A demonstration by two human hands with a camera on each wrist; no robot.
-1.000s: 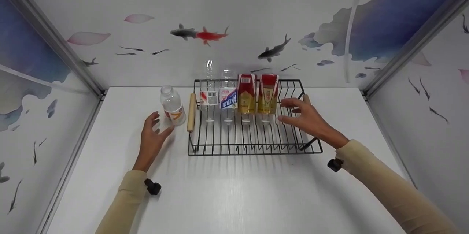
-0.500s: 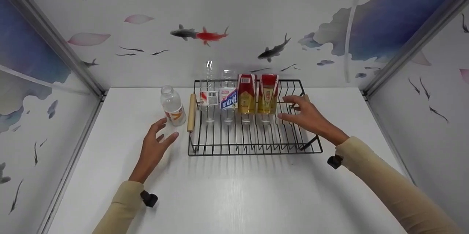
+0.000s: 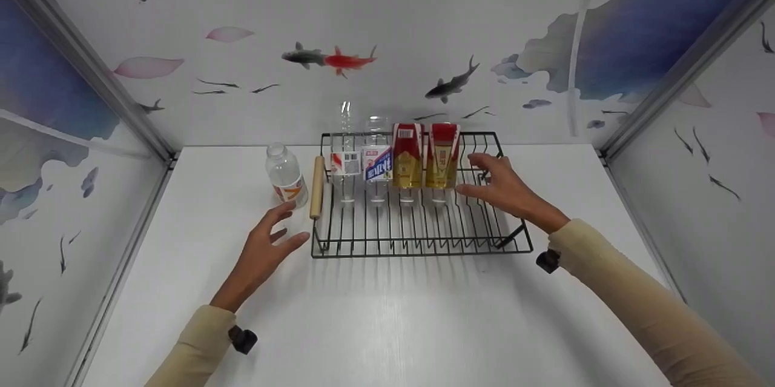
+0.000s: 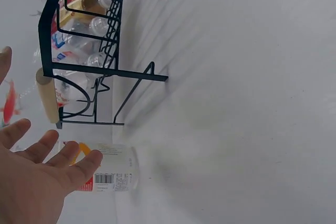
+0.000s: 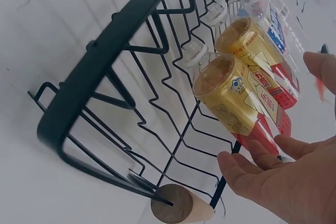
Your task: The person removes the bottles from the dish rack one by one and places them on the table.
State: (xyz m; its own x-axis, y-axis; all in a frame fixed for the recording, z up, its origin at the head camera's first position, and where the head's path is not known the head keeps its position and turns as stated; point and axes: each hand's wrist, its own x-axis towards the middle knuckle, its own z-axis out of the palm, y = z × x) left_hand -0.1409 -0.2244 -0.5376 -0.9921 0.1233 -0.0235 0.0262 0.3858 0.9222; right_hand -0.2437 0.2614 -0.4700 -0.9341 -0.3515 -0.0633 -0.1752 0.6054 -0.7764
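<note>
Clear plastic bottle [image 3: 286, 175] stands just beyond left hand [image 3: 266, 252], fingers spread, grasping nothing; right hand [image 3: 504, 190] released over wire rack [image 3: 418, 235]; white table [image 3: 387, 314], fish-print walls

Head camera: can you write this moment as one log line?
left hand: open, near clear bottle | right hand: open, over wire rack | four bottles in rack
</note>
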